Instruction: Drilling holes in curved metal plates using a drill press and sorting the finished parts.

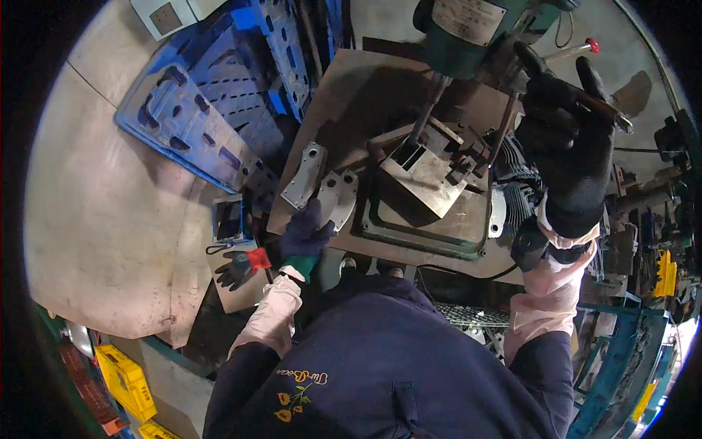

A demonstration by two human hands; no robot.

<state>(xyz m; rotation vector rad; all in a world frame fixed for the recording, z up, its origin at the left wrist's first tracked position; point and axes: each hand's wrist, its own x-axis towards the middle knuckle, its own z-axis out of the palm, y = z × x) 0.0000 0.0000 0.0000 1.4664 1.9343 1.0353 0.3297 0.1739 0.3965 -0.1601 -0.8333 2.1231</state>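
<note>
My left hand (pixel 303 234), in a dark glove with a green cuff, has its fingers closed on the near-left edge of a flat grey metal plate with holes (pixel 338 196). A second, narrower metal part (pixel 304 175) lies just left of that plate. My right hand (pixel 567 135), in a black glove, is raised at the right side of a green drill press (pixel 468 29), closed around a dark lever (pixel 603 108) with a bare silver tip. Under the spindle (pixel 429 110), a blocky metal fixture (pixel 428 179) sits on the machine's base (pixel 431 245).
Another lever with a red knob (pixel 574 53) projects beside my right hand. Ribbed metal parts (pixel 515 205) stand right of the base. Blue perforated panels (pixel 205 124) lean at the left. A black-and-red glove (pixel 241 268) and small blue box (pixel 229 219) lie near my left forearm.
</note>
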